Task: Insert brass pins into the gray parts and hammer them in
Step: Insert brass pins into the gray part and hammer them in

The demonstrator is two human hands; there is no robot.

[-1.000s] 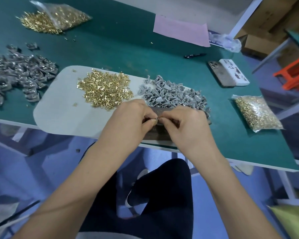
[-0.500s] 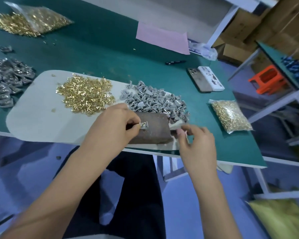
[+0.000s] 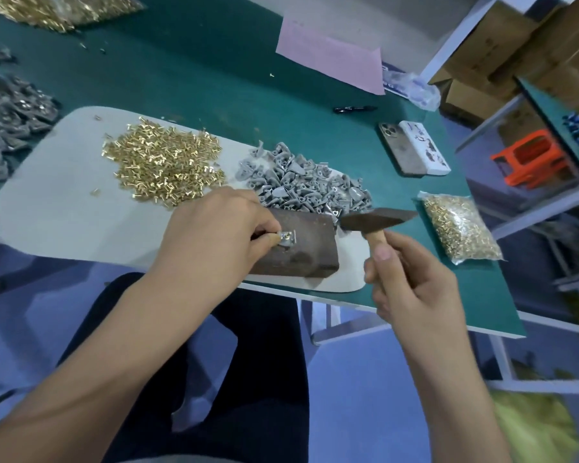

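The rusty block [image 3: 301, 245] sits at the counter's [image 3: 214, 78] near edge; open mat [image 3: 54, 208] lies to its left. Your left hand [image 3: 211, 238] pinches the gray part [image 3: 287, 238] on the block, apparently with a brass pin seated. Your right hand [image 3: 411, 279] grips the hammer [image 3: 378, 219], head raised beside the block.

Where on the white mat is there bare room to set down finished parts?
Bare: the white mat left of the brass pin pile, and a small corner beyond the metal block under the hammer. Crowded: the stretch from pin pile to gray parts pile.
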